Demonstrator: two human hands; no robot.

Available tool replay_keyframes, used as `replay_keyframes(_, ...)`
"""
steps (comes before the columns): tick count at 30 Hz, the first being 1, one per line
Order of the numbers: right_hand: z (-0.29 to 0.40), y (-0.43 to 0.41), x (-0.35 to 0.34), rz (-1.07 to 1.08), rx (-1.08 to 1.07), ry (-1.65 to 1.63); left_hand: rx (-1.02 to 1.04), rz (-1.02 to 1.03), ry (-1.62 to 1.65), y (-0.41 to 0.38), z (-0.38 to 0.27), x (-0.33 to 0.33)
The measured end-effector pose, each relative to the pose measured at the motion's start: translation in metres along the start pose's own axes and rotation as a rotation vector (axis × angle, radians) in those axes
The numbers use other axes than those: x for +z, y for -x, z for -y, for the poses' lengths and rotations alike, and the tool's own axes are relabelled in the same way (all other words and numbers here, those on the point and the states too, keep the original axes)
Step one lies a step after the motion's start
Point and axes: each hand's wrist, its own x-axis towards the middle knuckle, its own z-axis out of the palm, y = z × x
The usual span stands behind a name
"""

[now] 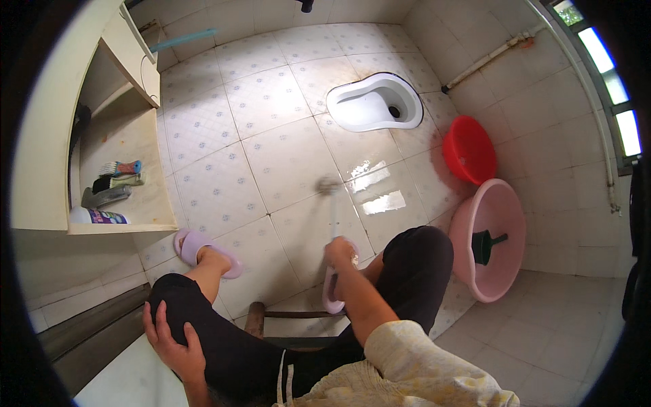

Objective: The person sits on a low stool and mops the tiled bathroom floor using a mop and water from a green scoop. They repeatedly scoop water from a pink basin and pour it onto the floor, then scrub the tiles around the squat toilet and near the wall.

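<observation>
My right hand [341, 253] is closed around the pale handle of a brush [329, 187], whose blurred head is at the tiled floor [285, 168] in front of me. Water shines on the tiles to the right of the brush head. My left hand [175, 342] rests on my left knee with its fingers spread, holding nothing. Beyond the wet patch, a white squat toilet [356, 109] is set into the floor.
A red plastic basin [469, 150] and a pink basin [516, 239] with a green dipper [482, 248] lean at the right wall. At left, an open cabinet [147, 203] holds several brushes [122, 168] and a bottle [101, 216]. A wooden stool leg [255, 319] shows beneath me.
</observation>
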Motion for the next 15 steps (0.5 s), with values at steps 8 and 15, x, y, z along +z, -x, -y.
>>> replay_keyframes(8, 0.084, 0.097, 0.07, 0.569, -0.419, 0.01, 0.003, 0.016, 0.009, 0.0, 0.003, 0.001)
replay_keyframes(15, 0.01, 0.02, 0.011, 0.188, -0.122, -0.034, 0.012, -0.018, -0.084, 0.002, 0.001, -0.004)
